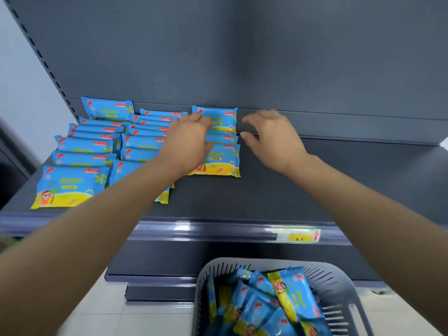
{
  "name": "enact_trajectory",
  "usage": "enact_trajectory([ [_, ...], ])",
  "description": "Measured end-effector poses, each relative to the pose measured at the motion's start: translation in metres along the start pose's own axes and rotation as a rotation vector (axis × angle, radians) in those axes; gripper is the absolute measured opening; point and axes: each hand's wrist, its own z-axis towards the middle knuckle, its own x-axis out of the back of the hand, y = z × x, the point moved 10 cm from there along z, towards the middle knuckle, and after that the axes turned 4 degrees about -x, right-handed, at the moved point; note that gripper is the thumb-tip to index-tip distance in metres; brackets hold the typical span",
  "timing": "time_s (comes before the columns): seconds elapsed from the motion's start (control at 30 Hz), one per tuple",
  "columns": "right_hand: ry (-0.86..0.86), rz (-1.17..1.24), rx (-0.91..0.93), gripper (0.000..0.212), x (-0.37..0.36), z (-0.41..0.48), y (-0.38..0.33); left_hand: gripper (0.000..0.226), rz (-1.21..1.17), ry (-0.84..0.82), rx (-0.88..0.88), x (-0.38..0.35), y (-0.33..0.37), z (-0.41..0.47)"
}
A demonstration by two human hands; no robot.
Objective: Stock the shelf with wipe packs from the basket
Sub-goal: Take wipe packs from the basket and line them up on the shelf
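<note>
On the shelf [315,178], the left hand [191,139] is pressing the middle row of wipe packs [218,161] tidy while the right hand [271,137] is hovering loose and empty beside it, so reaching down to the near basket [344,287] is probably coming next.

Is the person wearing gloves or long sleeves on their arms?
No gloves! The left hand and the right hand are bare. The left forearm and the right forearm are bare too. No sleeve shows, and I see no watch, bracelet or ring.
</note>
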Motion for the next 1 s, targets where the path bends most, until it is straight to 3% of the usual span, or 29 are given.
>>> enact_trajectory([
  [0.23,0.131,-0.017,0.106,0.044,0.076,-0.056,-0.013,0.033,0.113,0.272,-0.106,0.096,0.088,-0.054],
  [0.63,0.353,0.102,0.206,0.042,0.211,-0.182,0.007,0.034,0.245,0.444,-0.198,0.191,0.254,-0.145],
  [0.77,0.241,0.131,0.223,0.04,0.184,-0.218,0.021,0.033,0.218,0.358,-0.201,0.165,0.278,-0.176],
  [1.0,-0.129,0.183,0.123,0.029,0.06,-0.267,0.057,0.035,0.107,-0.024,-0.037,0.037,0.27,-0.219],
])
